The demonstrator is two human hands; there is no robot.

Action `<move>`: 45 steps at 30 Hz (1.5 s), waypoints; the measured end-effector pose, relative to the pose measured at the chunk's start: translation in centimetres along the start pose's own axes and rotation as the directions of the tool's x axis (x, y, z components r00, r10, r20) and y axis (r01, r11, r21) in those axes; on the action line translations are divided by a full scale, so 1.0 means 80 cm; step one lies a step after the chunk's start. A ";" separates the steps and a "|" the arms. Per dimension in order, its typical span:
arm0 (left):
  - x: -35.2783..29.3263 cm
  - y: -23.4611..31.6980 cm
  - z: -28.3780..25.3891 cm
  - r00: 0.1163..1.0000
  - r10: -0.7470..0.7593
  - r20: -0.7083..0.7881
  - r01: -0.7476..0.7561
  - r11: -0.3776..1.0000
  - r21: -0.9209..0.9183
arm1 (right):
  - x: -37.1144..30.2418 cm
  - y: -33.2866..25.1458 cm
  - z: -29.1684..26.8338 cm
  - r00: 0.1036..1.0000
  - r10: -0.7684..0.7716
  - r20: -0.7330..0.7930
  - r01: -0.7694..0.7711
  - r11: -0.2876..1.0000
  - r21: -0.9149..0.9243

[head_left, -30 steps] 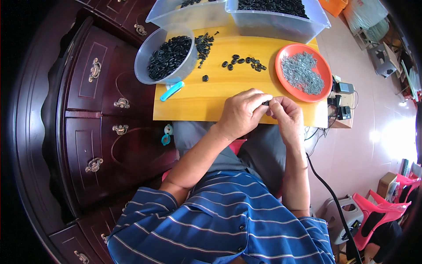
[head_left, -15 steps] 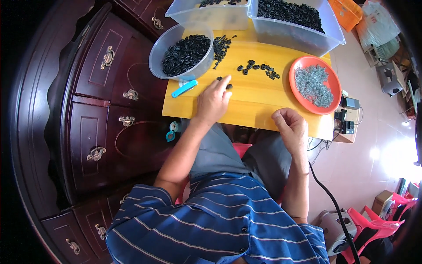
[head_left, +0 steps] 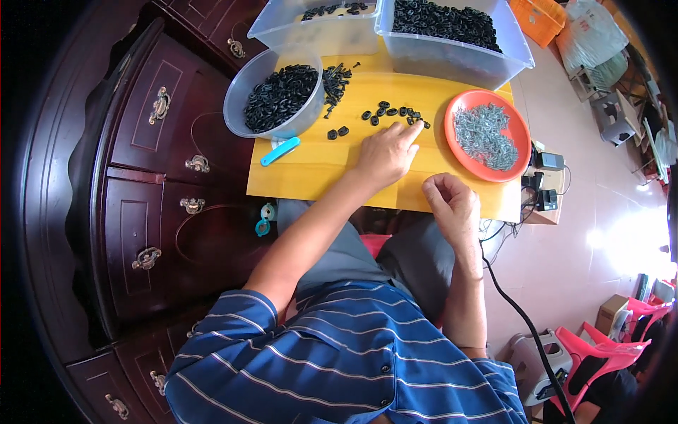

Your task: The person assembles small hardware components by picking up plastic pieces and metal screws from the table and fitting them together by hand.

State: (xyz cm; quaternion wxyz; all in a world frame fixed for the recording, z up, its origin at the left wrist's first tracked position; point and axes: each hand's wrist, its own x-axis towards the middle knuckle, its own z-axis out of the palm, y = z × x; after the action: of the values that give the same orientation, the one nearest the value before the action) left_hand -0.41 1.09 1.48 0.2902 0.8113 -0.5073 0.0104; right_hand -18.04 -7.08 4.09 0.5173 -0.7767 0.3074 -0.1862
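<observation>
My left hand [head_left: 388, 154] reaches over the yellow table [head_left: 318, 169], fingers stretched out. Its index fingertip is at the right end of a loose cluster of small black oval parts [head_left: 382, 112], on or just above the smaller black pieces [head_left: 415, 115] there. Two more black oval parts [head_left: 338, 133] lie to the left of this hand. At the table's front edge, my right hand [head_left: 455, 206] is closed, thumb and fingers pinched together. Whatever that pinch holds, if anything, is too small or hidden. Right of the cluster, a red plate [head_left: 520, 145] bears a heap of small silvery screws [head_left: 487, 138].
A clear round tub [head_left: 236, 106] of black parts stands at the left, black pin-like pieces [head_left: 335, 83] beside it. Two clear bins [head_left: 459, 65] line the back. A light-blue-handled tool [head_left: 280, 151] lies near the left edge. Dark wooden drawers [head_left: 141, 233] flank the table.
My left hand has moved right, from the two black oval parts to the smaller pieces at the cluster's right end. My right hand stays pinched near the table edge. The view has shifted slightly.
</observation>
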 end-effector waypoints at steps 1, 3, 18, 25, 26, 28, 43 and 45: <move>0.004 -0.001 0.004 1.000 0.007 -0.009 -0.007 0.999 0.034 | 0.000 -0.001 -0.001 1.000 -0.001 0.000 0.001 1.000 -0.002; 0.003 -0.004 0.008 1.000 0.011 -0.022 -0.009 0.998 0.069 | 0.000 -0.003 -0.001 1.000 0.009 -0.003 -0.009 1.000 0.017; -0.111 0.011 -0.028 0.967 0.219 -0.126 -0.218 0.976 0.027 | 0.000 0.001 0.000 1.000 -0.002 -0.016 0.003 0.999 0.053; -0.130 0.008 -0.027 0.932 0.328 -0.152 -0.334 0.942 -0.015 | -0.001 -0.001 -0.001 1.000 -0.022 -0.014 0.023 0.997 0.068; -0.132 0.010 -0.024 0.922 0.344 -0.177 -0.353 0.935 -0.022 | -0.001 -0.001 -0.002 1.000 -0.003 0.003 0.003 0.998 0.068; -0.133 0.011 -0.021 0.910 0.364 -0.201 -0.377 0.926 -0.031 | -0.001 -0.003 -0.003 1.000 0.018 0.013 -0.019 0.998 0.067; -0.056 0.073 -0.016 0.973 -0.210 -0.092 0.059 0.614 -0.787 | 0.004 0.005 -0.007 0.981 -0.022 0.195 -0.109 0.763 0.637; -0.049 0.075 -0.014 0.979 -0.188 -0.072 0.058 0.605 -0.794 | 0.004 0.002 -0.010 0.987 0.006 0.158 -0.110 0.744 0.660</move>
State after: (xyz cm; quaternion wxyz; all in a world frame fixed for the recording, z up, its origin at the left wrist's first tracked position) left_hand -6.95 2.92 3.98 0.6537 0.6311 -0.3800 -0.1732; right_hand -18.31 -7.91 4.25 0.7868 -0.5424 0.2063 -0.2104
